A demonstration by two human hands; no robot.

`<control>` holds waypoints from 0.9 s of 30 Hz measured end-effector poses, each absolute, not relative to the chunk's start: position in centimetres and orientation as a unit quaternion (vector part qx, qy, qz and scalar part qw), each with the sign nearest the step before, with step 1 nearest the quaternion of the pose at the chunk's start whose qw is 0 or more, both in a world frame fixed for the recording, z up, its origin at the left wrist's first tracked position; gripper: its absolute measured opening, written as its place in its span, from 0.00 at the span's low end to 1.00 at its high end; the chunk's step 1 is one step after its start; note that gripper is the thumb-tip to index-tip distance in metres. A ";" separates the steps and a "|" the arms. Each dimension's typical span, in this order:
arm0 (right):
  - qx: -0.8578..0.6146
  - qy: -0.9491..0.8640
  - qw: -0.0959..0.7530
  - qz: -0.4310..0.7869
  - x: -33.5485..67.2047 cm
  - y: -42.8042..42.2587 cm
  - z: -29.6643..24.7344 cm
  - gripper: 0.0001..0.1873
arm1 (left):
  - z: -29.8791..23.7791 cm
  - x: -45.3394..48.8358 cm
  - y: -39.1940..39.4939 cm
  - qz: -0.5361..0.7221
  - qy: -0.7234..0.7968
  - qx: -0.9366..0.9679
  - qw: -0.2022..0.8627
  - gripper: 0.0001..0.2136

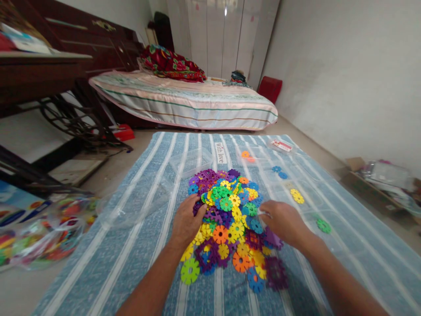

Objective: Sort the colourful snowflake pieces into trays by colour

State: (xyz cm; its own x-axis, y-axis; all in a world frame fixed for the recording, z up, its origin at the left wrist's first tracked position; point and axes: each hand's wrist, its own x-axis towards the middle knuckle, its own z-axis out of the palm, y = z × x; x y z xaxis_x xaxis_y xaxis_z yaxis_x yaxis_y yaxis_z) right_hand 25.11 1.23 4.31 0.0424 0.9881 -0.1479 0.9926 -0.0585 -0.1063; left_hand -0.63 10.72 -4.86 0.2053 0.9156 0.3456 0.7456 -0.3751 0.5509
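Note:
A heap of plastic snap-together disc pieces (226, 203) in purple, green, yellow, orange and blue lies on the striped cloth. At the heap's left side, my left hand (188, 220) touches purple pieces, its thumb apart from the fingers. My right hand (283, 219) is at the right edge of the heap, with fingers curled in toward the thumb. Whatever its fingertips may hold is too small to make out. Closer to me are a lime green disc (190, 271), an orange disc (241, 262) and a purple square piece (276, 274).
Clear plastic trays stand around the heap; those on the right hold orange (245, 154), blue (282, 175), yellow (297, 196) and green discs (323, 225). A "With love" label (219, 153) shows on the cloth (138, 259). Beyond is a bed (197, 107); bagged toys (62, 237) lie left.

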 end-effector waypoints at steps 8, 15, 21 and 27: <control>0.695 0.704 0.007 -0.148 23.1 -0.2 1.2 0.11 | -4.8 -0.5 10.7 0.322 0.541 0.765 0.135 0.17; 0.698 0.705 -0.006 -0.128 22.6 -0.1 1.2 0.14 | -4.8 -0.5 10.8 0.319 0.543 0.766 0.128 0.16; 0.712 0.691 -0.072 -0.099 22.6 -0.4 0.7 0.12 | -4.6 -0.4 10.6 0.319 0.543 0.766 0.132 0.17; 0.682 0.701 -0.201 -0.055 24.6 0.8 1.4 0.11 | -4.5 -0.4 10.5 0.318 0.540 0.767 0.139 0.18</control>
State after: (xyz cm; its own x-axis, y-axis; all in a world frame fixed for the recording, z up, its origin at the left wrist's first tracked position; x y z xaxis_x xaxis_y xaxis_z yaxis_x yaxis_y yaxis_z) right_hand 24.64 0.81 1.43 0.0104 0.9782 0.2074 0.9341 0.0645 -0.3512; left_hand -0.44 10.48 -4.46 0.2139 0.9170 0.3368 0.7401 -0.3772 0.5567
